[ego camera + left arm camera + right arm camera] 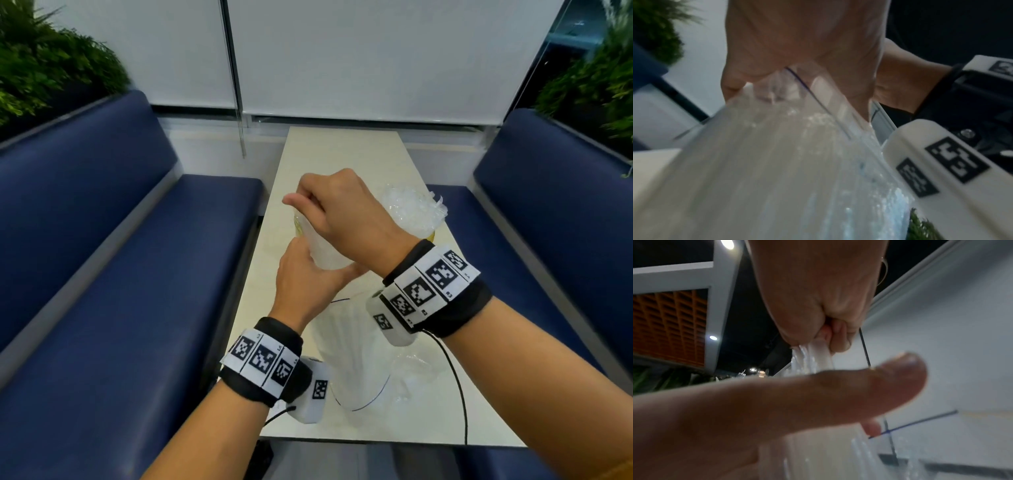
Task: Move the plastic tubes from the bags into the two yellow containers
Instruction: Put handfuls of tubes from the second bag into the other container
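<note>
above the middle of the table (342,150), the left hand (308,284) is gripping a bundle of plastic tubes (320,246) from below. the right hand (346,212) is pinching the tubes' top, over a yellow container (298,228). another tube-filled container (412,214) is standing near the right edge, and a clear bag (356,356) is lying near the front edge.

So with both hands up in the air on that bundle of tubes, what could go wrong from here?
1. The right hand pinches only the top of the tubes, and the left hand grips lower down. If either slips, tubes could scatter over the table.
2. The yellow container is mostly hidden behind the hands, so aiming in may be partly blind.
3. A bag and cable lie under the wrists and could snag.
</note>
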`<act>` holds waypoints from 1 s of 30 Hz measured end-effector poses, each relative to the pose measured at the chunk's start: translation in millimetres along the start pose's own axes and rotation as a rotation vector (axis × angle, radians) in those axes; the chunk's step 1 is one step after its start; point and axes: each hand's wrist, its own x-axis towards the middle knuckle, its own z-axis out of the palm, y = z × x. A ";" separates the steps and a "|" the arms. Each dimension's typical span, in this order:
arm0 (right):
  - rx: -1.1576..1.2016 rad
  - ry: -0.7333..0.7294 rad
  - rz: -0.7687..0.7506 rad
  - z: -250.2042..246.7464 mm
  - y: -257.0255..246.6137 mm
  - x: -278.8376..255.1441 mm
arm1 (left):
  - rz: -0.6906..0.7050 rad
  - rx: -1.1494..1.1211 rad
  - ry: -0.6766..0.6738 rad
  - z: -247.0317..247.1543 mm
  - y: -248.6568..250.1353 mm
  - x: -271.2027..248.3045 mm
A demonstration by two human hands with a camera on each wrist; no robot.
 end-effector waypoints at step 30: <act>0.532 -0.028 0.264 49.2 -15.9 -13.0 | -0.064 0.177 0.095 -9.1 -33.5 10.9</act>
